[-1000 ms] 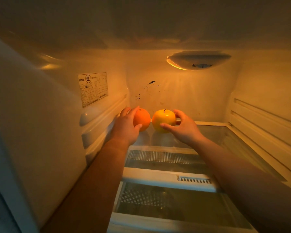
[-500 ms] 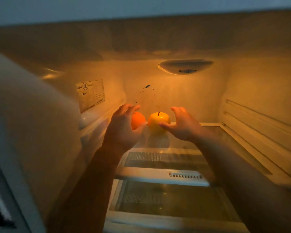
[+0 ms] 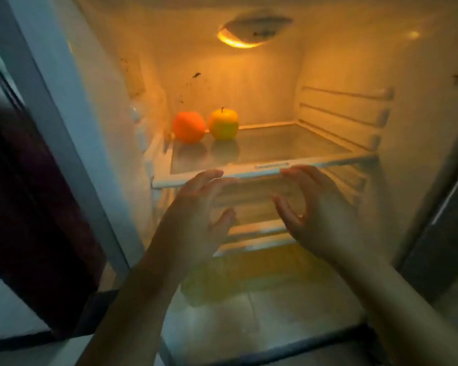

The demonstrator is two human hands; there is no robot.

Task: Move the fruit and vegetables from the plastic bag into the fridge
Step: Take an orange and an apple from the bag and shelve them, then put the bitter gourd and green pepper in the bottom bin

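One open fridge fills most of the view, lit amber by the lamp in its ceiling. The step in hand looks like the trip out for the next piece of produce. To do it well, both arms should leave straight and low, clear of the front lip, so that nothing on the glass gets nudged. The plastic bag is not in view, so how much is left to move cannot be judged. The glass shelf is the largest container in use. It holds two fruits at its back left corner, and the glass to their right is bare, a sensible spot for the next pieces. Below it are paler shelves and a yellowish blur low down that is too smeared to name. The left hand and right hand hang in front of the shelf's edge, palms turned toward each other. Their fingers are apart and loosely bent and hold nothing. Whether any fingertip touches the lip cannot be told. The orange sits nearest the left wall and is likely to roll on smooth glass if bumped. The yellow-green apple stands stem up just beside it, close enough that the two may touch.
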